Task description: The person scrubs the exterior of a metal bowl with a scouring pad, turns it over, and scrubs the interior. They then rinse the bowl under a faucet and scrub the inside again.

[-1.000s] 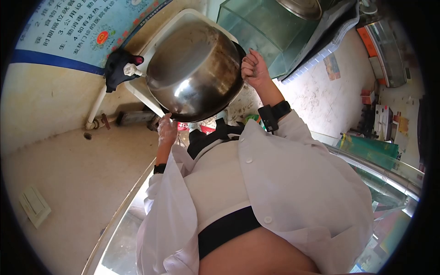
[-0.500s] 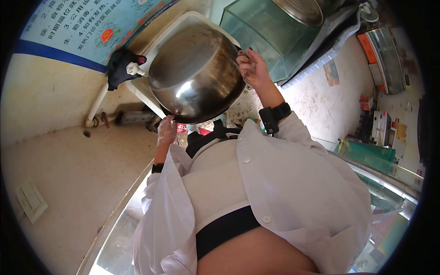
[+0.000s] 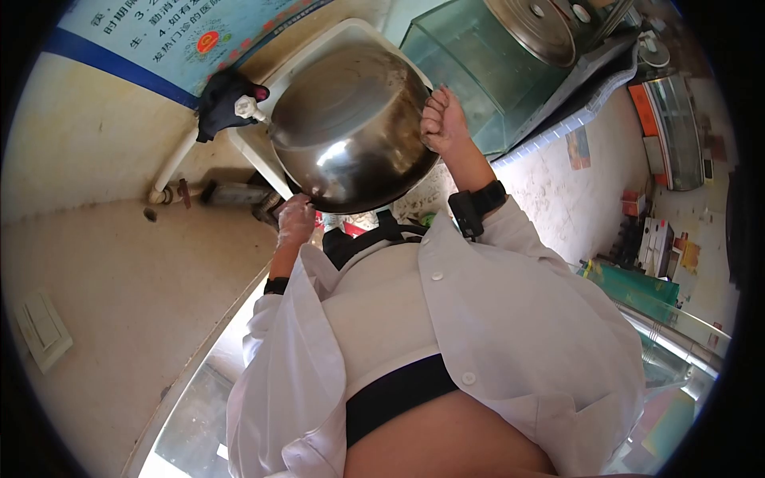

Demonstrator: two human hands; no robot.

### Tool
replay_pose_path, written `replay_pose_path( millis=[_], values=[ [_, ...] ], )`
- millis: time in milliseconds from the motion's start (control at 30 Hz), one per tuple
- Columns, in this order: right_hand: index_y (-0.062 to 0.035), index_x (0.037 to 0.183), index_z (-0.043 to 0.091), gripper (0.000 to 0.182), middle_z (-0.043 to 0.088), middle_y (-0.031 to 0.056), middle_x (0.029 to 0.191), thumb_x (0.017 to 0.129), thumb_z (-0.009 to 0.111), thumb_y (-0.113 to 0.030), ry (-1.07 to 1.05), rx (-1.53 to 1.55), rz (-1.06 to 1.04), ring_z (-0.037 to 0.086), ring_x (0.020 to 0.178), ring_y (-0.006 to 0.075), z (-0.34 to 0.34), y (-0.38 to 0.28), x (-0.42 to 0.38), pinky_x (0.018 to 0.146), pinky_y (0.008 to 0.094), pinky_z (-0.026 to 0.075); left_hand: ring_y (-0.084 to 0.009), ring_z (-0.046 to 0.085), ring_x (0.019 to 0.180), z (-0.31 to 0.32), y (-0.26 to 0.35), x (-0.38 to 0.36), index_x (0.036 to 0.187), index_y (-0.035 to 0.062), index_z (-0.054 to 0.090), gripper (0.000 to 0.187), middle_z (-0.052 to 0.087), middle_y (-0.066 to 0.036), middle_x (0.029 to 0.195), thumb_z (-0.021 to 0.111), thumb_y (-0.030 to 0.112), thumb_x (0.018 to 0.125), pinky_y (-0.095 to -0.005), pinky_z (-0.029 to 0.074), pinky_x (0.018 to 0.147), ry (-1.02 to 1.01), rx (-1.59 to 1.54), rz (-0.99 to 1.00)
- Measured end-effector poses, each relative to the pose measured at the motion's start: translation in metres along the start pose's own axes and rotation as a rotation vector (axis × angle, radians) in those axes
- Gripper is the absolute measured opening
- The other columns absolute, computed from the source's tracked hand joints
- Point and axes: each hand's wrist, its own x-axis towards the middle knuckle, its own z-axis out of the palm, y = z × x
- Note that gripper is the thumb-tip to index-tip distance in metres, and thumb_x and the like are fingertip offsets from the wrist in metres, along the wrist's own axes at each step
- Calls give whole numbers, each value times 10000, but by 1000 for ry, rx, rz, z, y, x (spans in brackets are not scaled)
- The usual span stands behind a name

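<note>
A large steel basin (image 3: 351,127) is tilted over a white sink (image 3: 327,40), its rounded outside facing me. My left hand (image 3: 296,219), with whitish wet patches on it, is closed on the basin's lower left rim. On the right side my right hand (image 3: 444,121) has its fingers curled at the rim, gripping it. A white tap (image 3: 249,108) with a black cover (image 3: 225,103) stands just left of the basin. The inside of the basin is hidden from view.
A glass tank (image 3: 470,72) stands right of the sink, with a metal lid (image 3: 535,28) beyond it. Pipes (image 3: 174,170) run along the left wall below a blue and white poster (image 3: 163,48). A green box (image 3: 633,284) is at the right.
The view has shifted, so the basin and surroundings appear slightly farther right. The fingers of my right hand have curled more tightly at the rim. The basin remains tilted between both hands.
</note>
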Motion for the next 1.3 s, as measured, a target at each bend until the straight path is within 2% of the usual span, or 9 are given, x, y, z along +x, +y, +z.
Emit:
replay_pose_path(
  millis=[200, 267, 333, 433, 533, 667, 800, 1033, 1300],
  values=[
    [-156, 540, 291, 305, 234, -37, 490, 814, 365, -267, 77, -83, -178, 227, 397, 93, -34, -13, 5, 358, 227, 210, -260, 526, 774, -15, 42, -2, 758, 68, 552, 169, 541, -86, 772, 529, 232, 721, -386, 428, 683, -50, 252, 513],
    [-132, 632, 431, 213, 388, -25, 572, 789, 401, -274, 317, -439, -363, 323, 448, 90, -56, -18, 4, 427, 246, 298, -242, 532, 735, 5, 34, 5, 763, 74, 523, 146, 524, -77, 737, 533, 205, 701, -370, 431, 641, -201, 313, 529],
    [-93, 874, 533, 240, 514, 14, 769, 765, 444, -287, 489, -816, -450, 444, 577, 105, -93, -28, 2, 539, 258, 368, -242, 523, 714, 8, 35, 10, 673, 79, 507, 100, 505, -88, 699, 529, 176, 673, -346, 427, 643, -199, 339, 631],
    [-101, 1083, 489, 402, 497, 17, 969, 756, 476, -334, 583, -1020, -291, 479, 799, 133, -122, -37, -9, 672, 264, 368, -237, 522, 685, -3, 49, 14, 661, 83, 505, 69, 490, -80, 646, 542, 141, 655, -341, 434, 612, -142, 345, 645],
    [-64, 1103, 474, 424, 520, 52, 978, 738, 489, -280, 523, -953, -303, 497, 829, 160, -141, -30, -21, 678, 283, 387, -223, 526, 628, -29, 86, 26, 666, 99, 502, 99, 496, -58, 635, 572, 110, 597, -326, 436, 538, 98, 308, 654],
    [-69, 1098, 474, 420, 514, 45, 973, 736, 494, -281, 530, -884, -259, 496, 841, 152, -140, -20, -25, 672, 281, 387, -278, 490, 526, -58, 133, 56, 631, 99, 478, 178, 472, -93, 578, 636, 98, 548, -381, 398, 462, 456, 220, 467],
    [-78, 1069, 493, 388, 523, 13, 855, 737, 498, -280, 457, -874, -264, 492, 763, 115, -155, -17, -16, 633, 263, 385, -353, 488, 548, -82, 146, 92, 642, 24, 484, 174, 492, -163, 569, 613, 141, 640, -417, 365, 500, 526, 41, 125],
    [-56, 955, 536, 271, 506, -9, 721, 736, 522, -215, 418, -788, -278, 479, 644, 84, -161, -14, -18, 498, 210, 364, -363, 488, 557, -89, 159, 112, 690, -13, 518, 198, 507, -184, 585, 609, 159, 652, -388, 377, 514, 529, -59, 24],
    [-77, 966, 544, 286, 530, 1, 729, 721, 562, -224, 410, -884, -142, 501, 591, 91, -176, -6, -4, 447, 216, 375, -112, 493, 621, -150, 200, 120, 872, -66, 537, 253, 560, -76, 728, 609, 75, 675, -259, 406, 572, 604, -299, 59]
  ],
)
